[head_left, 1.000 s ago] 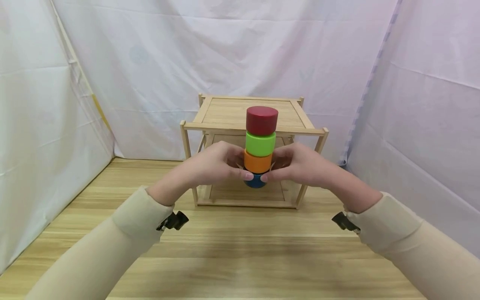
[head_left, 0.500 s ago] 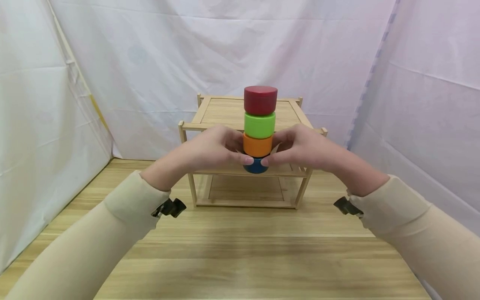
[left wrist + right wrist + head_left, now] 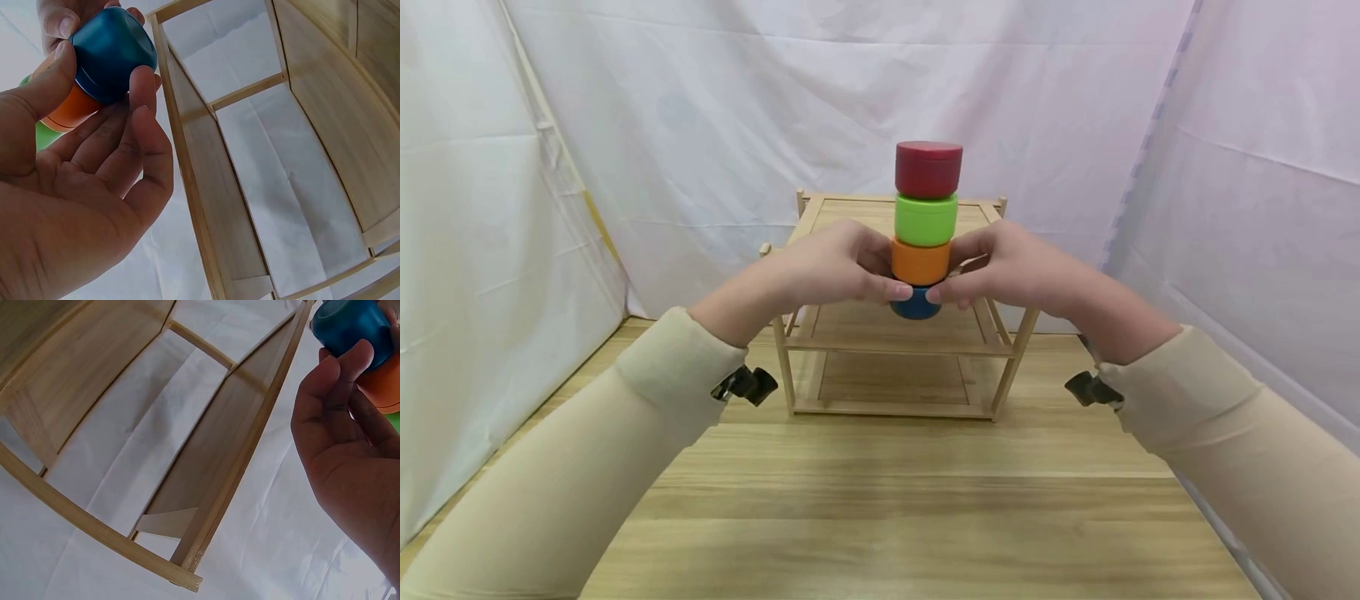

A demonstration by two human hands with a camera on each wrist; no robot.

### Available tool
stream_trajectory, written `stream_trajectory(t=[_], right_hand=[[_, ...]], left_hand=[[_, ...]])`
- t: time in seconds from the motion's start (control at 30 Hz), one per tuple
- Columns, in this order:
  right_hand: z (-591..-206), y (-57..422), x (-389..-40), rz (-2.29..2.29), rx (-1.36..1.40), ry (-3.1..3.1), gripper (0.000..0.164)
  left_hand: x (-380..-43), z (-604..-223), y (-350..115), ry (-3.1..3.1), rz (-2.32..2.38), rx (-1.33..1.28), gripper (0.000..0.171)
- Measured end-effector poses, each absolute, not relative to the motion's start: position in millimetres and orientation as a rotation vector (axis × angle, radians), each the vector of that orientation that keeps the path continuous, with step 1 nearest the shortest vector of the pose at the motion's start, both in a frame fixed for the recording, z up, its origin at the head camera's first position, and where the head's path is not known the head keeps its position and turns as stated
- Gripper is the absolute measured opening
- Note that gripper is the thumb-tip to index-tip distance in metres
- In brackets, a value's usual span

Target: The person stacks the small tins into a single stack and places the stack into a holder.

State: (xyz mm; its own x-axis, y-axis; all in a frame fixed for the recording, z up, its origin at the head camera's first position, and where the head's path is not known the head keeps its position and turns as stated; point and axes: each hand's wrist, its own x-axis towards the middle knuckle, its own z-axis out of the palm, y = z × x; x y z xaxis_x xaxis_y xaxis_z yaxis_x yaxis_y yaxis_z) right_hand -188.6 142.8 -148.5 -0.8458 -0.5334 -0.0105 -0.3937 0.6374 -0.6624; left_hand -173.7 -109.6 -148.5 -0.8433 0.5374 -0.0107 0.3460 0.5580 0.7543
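An upright stack of coloured round containers is held up in front of the wooden rack. From the top come a red one, a lime green one, an orange one and a blue one with a rounded underside. My left hand grips the lower part from the left, its thumb on the blue container. From the right, my right hand does the same, thumb tip close to the other. Fingers curl behind and beneath the blue container, partly hidden in the head view.
Behind the stack stands a light wooden rack with a top board and lower shelves. It rests on a wood-grain table. White cloth hangs at the back and both sides.
Both hands have raised the stack, from in front of the lower shelves to where its red top stands above the rack's back edge. The grip looks the same.
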Motion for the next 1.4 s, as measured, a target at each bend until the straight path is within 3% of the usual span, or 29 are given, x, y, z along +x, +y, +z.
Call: stream_trajectory(t=[1.4], right_hand=[[-116, 129, -245, -1.11, -0.647, 2.545, 0.049]], left_hand=[[-232, -114, -105, 2.605, 1.098, 0.537, 0.049]])
